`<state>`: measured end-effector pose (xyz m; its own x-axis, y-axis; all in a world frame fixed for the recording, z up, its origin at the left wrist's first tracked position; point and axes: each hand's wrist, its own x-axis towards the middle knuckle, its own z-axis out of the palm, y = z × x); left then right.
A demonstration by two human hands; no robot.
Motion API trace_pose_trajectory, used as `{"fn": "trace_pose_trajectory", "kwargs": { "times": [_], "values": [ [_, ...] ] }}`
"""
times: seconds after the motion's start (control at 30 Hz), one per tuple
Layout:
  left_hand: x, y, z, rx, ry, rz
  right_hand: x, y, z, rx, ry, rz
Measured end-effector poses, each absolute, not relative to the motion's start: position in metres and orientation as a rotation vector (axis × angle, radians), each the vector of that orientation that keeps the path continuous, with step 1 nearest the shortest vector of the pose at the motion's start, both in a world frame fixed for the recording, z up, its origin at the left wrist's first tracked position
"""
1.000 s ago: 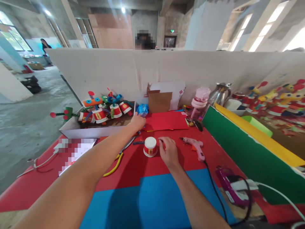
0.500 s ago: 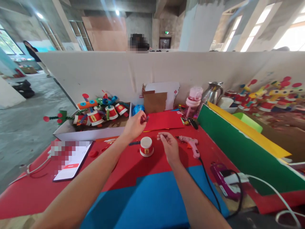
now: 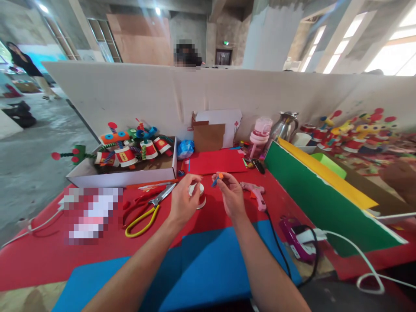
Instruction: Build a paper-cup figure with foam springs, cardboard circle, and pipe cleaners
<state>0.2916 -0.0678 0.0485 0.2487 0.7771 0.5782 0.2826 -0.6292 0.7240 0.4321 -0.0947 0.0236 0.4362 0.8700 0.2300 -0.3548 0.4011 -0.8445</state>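
My left hand (image 3: 183, 200) is closed around a small white paper cup with a red band (image 3: 199, 196) standing upside down on the red sheet. Just to its right, my right hand (image 3: 229, 195) pinches a short blue coiled piece with an orange tip (image 3: 217, 179) above the table, close to the cup. Left of my left hand lie yellow-handled scissors (image 3: 147, 210). A pink glue gun (image 3: 254, 193) rests just right of my right hand.
A white box of finished red cup figures (image 3: 126, 156) stands at the back left. Red paper (image 3: 216, 161), a brown carton (image 3: 208, 136), a pink bottle (image 3: 259, 136) and a metal kettle (image 3: 284, 126) line the back. Green and yellow boards (image 3: 312, 186) lean on the right. A phone (image 3: 87, 212) lies left.
My left hand came back from beside the box and closed on the cup. My right hand rose, now pinching the blue coiled piece. The view shifted, uncovering the scissors.
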Motion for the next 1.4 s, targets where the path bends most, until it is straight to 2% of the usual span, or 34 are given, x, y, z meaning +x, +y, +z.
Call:
{"fn": "trace_pose_trajectory", "kwargs": {
  "times": [0.13, 0.33, 0.57, 0.83, 1.0, 1.1, 1.4],
  "values": [
    [0.273, -0.057, 0.035, 2.034, 1.111, 1.525, 0.439, -0.093, 0.022, -0.932, -0.814, 0.818],
    [0.254, -0.038, 0.021, 2.117, 1.265, 1.473, 0.449, -0.099, 0.025, -1.215, -0.917, 0.806],
    [0.255, -0.042, 0.022, 2.144, 1.244, 1.424, 0.449, -0.114, 0.031, -0.964, -0.540, 1.193],
    [0.257, -0.046, 0.024, 2.036, 1.150, 1.454, 0.453, -0.113, 0.022, -1.025, -0.446, 1.150],
    [0.274, -0.067, 0.033, 1.518, 0.742, 1.199, 0.434, -0.131, 0.034, -1.125, -0.724, 0.882],
    [0.289, -0.082, 0.033, 1.241, 0.428, 0.925, 0.426, -0.146, 0.039, -1.119, -0.882, 0.894],
    [0.298, -0.092, 0.025, 0.938, 0.420, 0.742, 0.437, -0.169, 0.028, -1.198, -0.930, 1.051]
  ]
}}
